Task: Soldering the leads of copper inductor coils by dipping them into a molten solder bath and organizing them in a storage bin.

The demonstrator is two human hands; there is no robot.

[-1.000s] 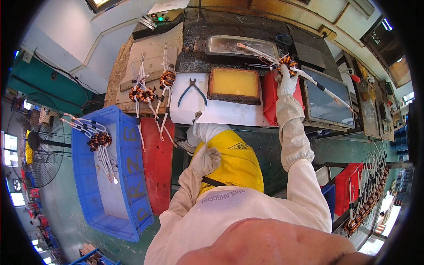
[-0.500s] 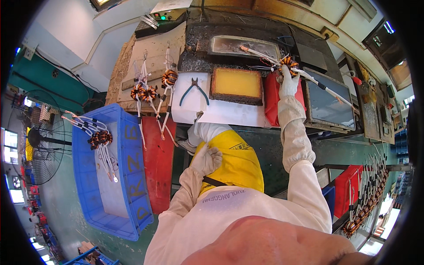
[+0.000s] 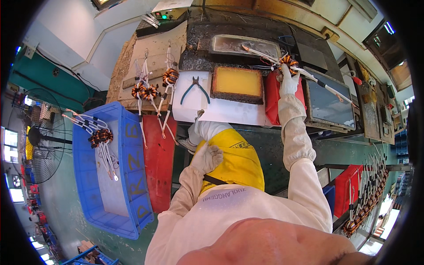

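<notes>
The gloved right hand [image 3: 289,81] is closed around a copper-wound coil [image 3: 287,63] with long white leads, holding it above the workbench's [image 3: 229,112] far right edge, beside the dark metal tray [image 3: 245,44]. The gloved left hand [image 3: 206,158] rests loosely curled, holding nothing, on the yellow apron [image 3: 238,161] below the bench's near edge.
</notes>
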